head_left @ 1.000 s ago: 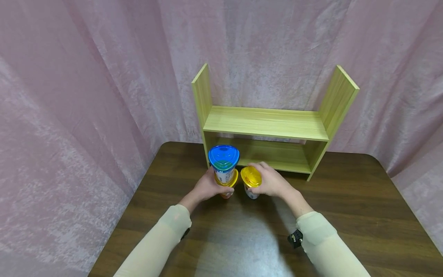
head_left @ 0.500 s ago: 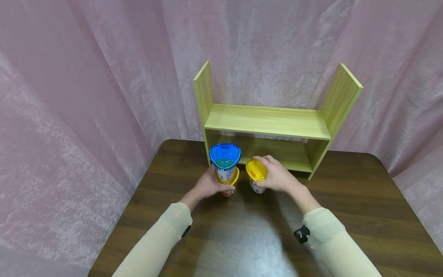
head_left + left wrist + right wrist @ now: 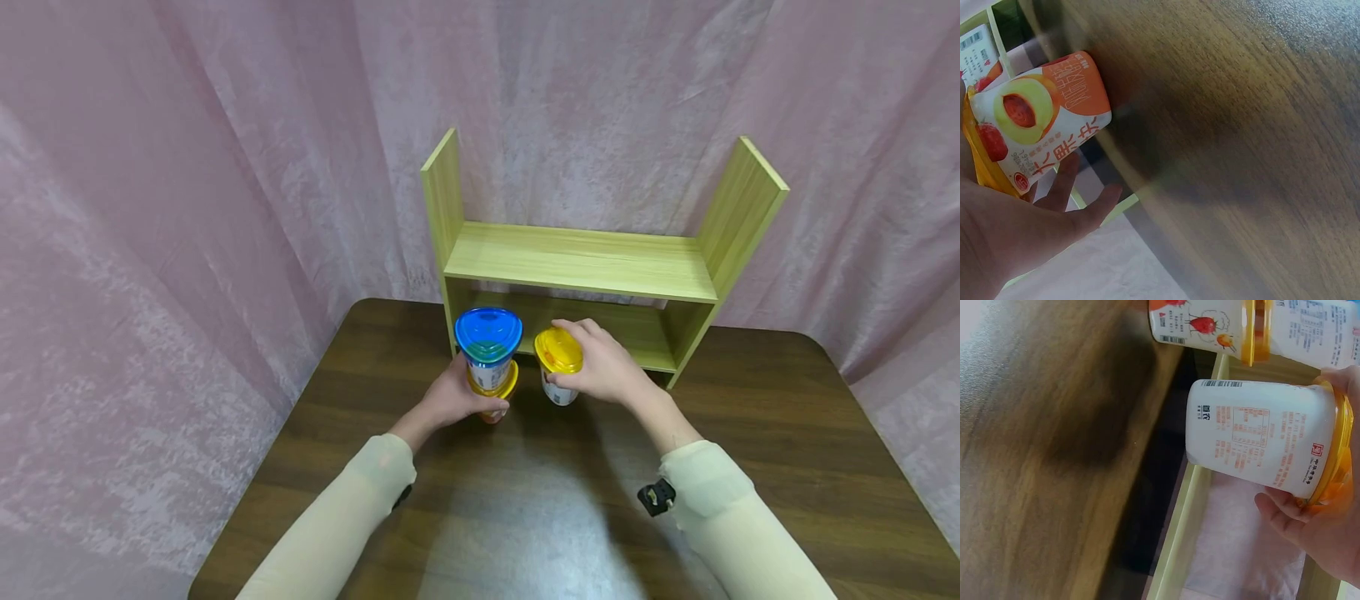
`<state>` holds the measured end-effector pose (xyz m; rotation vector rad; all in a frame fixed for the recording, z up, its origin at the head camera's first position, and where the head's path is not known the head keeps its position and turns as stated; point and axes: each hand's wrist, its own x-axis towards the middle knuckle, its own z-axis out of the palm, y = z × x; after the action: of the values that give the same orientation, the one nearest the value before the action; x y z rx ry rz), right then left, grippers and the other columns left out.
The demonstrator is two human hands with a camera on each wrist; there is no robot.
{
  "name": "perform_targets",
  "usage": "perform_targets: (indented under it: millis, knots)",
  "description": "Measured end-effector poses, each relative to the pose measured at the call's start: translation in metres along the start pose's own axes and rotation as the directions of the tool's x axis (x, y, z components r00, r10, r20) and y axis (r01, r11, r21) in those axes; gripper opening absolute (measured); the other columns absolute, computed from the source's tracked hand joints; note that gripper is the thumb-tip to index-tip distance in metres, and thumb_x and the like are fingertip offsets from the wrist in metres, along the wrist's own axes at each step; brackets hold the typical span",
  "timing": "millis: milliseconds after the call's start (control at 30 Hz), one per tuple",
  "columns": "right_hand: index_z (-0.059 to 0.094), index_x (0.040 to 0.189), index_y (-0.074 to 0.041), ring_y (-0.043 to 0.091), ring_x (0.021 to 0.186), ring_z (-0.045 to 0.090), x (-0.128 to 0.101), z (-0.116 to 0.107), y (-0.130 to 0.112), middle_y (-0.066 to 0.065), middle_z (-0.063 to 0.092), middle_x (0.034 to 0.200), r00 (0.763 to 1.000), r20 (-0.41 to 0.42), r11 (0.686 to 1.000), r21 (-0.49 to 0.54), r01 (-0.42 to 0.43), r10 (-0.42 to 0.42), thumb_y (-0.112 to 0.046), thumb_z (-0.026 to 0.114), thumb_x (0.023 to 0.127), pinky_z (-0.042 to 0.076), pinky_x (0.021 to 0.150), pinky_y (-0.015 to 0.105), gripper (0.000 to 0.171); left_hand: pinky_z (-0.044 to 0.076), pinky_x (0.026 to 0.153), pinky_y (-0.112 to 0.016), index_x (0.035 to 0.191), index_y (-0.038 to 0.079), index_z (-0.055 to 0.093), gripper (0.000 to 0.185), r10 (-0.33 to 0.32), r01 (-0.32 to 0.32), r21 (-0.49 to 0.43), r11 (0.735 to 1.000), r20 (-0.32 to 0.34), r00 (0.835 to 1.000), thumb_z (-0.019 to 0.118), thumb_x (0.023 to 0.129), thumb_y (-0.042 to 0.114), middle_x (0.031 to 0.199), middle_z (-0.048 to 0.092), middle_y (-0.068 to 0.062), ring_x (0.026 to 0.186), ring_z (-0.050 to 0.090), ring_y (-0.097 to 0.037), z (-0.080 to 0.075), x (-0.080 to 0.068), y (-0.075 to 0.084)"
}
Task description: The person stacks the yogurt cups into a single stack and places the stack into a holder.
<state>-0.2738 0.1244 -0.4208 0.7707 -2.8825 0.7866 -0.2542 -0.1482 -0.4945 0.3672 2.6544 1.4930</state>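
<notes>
Head: the hands are apart. Left hand [image 3: 450,398] is wrapped round the lower cup [image 3: 512,383], yellow lid; blue-lidded cup [image 3: 488,343] stacked on top. Right hand [image 3: 609,367] grips the yellow-lidded cup [image 3: 559,354] at its lid, just beside the stack. All in front of the wooden shelf [image 3: 577,262], over the tabletop [image 3: 480,525]; pink curtain [image 3: 600,108] behind. Only view with both hands and the blue lid from above.

Left wrist: shows what head hides, the lower cup's front: cut peach, strawberry, orange patch, big red characters. Fingers come round behind it near the lid. Part of another white cup [image 3: 977,55] with barcode at the edge; can't tell which.

Right wrist: right-hand cup's text panel, orange print and barcode, thumb and fingers pinching the lid. Cup tilt unclear. Stack seen side-on, cartoon strawberry on the lower cup.
</notes>
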Motion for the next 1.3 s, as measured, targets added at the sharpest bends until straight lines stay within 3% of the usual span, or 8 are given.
perform_targets:
  millis: [567,867,1300]
  knots:
    - [0.040,0.142,-0.021,0.026,0.097,0.051,0.001,-0.019,-0.015,0.009,0.048,0.121,0.998,-0.068,1.000,0.022,-0.002,0.003,-0.044,0.077,0.072,0.050,0.080,0.044,0.083,0.043,0.098,-0.045,0.135,0.028,0.034,0.086,-0.006,0.006,0.014,1.000,0.009,1.000,0.086,0.067,0.037,0.126,0.051,0.007,0.113,0.054,-0.017,0.000,0.001,-0.002]
    - [0.043,0.140,-0.021,0.024,0.090,0.050,0.002,-0.033,-0.024,0.007,0.050,0.111,0.993,-0.116,0.999,0.044,-0.018,0.023,-0.043,0.079,0.070,0.050,0.073,0.040,0.082,0.045,0.096,-0.044,0.134,0.027,0.036,0.090,0.000,0.000,0.014,1.000,0.001,1.000,0.086,0.062,0.047,0.124,0.052,0.008,0.111,0.055,-0.015,0.000,0.001,-0.003]
    - [0.043,0.140,-0.021,0.025,0.094,0.050,0.003,-0.050,-0.033,0.008,0.048,0.119,0.989,-0.139,0.998,0.040,-0.042,0.047,-0.043,0.078,0.071,0.050,0.075,0.043,0.081,0.045,0.096,-0.045,0.134,0.027,0.034,0.091,-0.011,0.011,0.011,1.000,0.008,1.000,0.086,0.062,0.049,0.124,0.052,0.008,0.112,0.055,-0.017,0.000,0.000,-0.003]
